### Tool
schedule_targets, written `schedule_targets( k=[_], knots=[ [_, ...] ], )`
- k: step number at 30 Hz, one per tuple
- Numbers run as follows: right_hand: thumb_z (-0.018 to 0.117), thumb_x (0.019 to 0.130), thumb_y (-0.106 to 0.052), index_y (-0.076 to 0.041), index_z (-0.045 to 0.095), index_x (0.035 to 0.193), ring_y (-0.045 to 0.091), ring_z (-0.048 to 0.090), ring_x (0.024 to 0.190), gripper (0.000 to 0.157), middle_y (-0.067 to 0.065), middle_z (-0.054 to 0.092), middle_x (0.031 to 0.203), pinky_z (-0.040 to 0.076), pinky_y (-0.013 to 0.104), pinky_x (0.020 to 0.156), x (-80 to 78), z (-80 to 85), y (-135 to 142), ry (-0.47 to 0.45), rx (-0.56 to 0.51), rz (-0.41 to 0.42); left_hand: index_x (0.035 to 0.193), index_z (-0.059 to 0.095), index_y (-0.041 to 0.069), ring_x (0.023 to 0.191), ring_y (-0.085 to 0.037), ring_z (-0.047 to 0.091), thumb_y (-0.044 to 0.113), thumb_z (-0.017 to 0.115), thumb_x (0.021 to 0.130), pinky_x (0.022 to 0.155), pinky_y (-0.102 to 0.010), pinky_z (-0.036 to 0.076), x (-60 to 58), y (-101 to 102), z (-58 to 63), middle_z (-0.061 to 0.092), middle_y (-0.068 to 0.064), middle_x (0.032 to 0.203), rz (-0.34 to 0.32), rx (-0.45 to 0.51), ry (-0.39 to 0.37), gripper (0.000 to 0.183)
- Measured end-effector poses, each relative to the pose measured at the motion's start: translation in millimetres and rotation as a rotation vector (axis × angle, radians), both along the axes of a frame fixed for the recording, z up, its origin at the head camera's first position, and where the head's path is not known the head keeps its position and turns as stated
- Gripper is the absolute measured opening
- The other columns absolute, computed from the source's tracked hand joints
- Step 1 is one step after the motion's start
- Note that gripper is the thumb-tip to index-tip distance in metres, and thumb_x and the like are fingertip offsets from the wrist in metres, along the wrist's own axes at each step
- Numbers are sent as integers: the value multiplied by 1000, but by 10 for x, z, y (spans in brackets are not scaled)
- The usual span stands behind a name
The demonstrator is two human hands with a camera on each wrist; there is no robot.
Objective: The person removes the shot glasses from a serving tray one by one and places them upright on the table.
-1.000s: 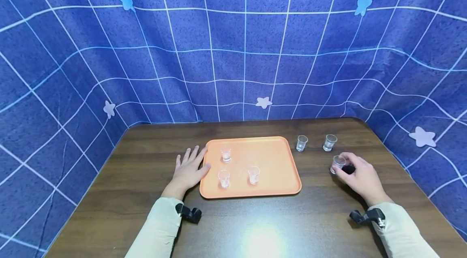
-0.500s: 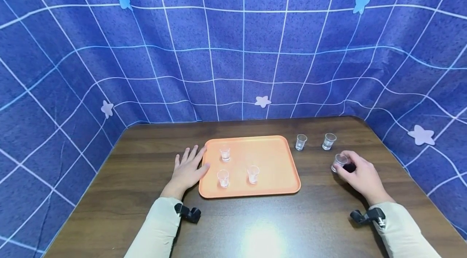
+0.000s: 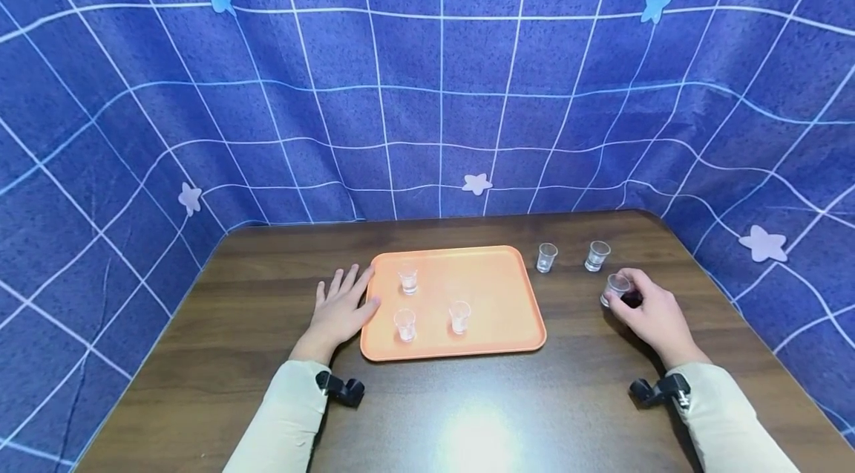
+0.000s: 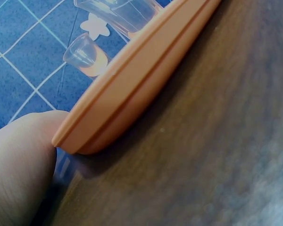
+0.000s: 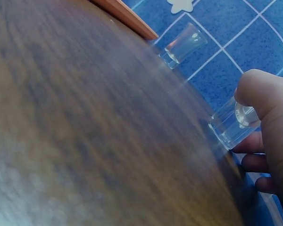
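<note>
Glass [image 3: 612, 291] sits roughly upright, pinched in my right hand [image 3: 657, 321], to the right of the orange tray [image 3: 501, 295] (left hand [image 3: 339, 313], farther off, spread against its left edge).

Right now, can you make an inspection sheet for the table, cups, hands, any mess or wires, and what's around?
Surface: brown table with bright glare on it.
Job's things: three clear cups on the orange tray; two more cups on the table to its right.
Clutter: nothing seen.
Hands: left hand touches the tray's left edge; right hand holds a sixth cup between thumb and fingers.
Cables: nothing seen.
Surroundings: blue cloth with pale grid lines and stars.
</note>
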State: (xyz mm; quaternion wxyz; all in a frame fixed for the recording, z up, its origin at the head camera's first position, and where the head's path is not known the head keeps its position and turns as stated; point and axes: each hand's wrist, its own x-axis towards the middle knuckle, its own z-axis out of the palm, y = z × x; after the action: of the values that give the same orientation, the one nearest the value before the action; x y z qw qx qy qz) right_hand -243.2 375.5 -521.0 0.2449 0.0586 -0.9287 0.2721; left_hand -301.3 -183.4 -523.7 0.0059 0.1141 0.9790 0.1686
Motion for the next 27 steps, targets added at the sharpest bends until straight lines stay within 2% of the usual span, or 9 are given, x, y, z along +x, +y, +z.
schedule_targets(
  k=[6,19,22,27],
  knots=[
    [76,87,-27,-13,61,116,27,62,80,36,9,70,91,46,44,68,-10,4,4,-16,-4,2,163,24,27,154,-43,6,57,41,102,115,-69,-4,-10,6,-13,17,-14,168,3,9,-3,69],
    [74,88,-26,-9,59,119,35,66,83,39,14,70,94,47,51,70,-37,23,-16,-3,16,7,163,24,26,153,-44,6,56,41,102,115,-69,-5,-12,1,4,18,-16,168,2,13,4,70],
    [73,88,-30,-9,56,125,39,67,85,46,17,70,98,48,55,69,-31,39,-17,-30,12,-20,163,24,26,153,-45,5,56,41,102,115,-69,-5,-8,2,10,17,-16,168,2,24,1,70],
    [73,90,-41,-8,44,140,44,65,100,67,23,67,116,47,61,75,-17,70,-27,-98,-34,-55,163,24,25,153,-45,6,56,41,102,115,-70,-5,-6,8,12,17,-17,167,5,15,-2,70]
  ],
)
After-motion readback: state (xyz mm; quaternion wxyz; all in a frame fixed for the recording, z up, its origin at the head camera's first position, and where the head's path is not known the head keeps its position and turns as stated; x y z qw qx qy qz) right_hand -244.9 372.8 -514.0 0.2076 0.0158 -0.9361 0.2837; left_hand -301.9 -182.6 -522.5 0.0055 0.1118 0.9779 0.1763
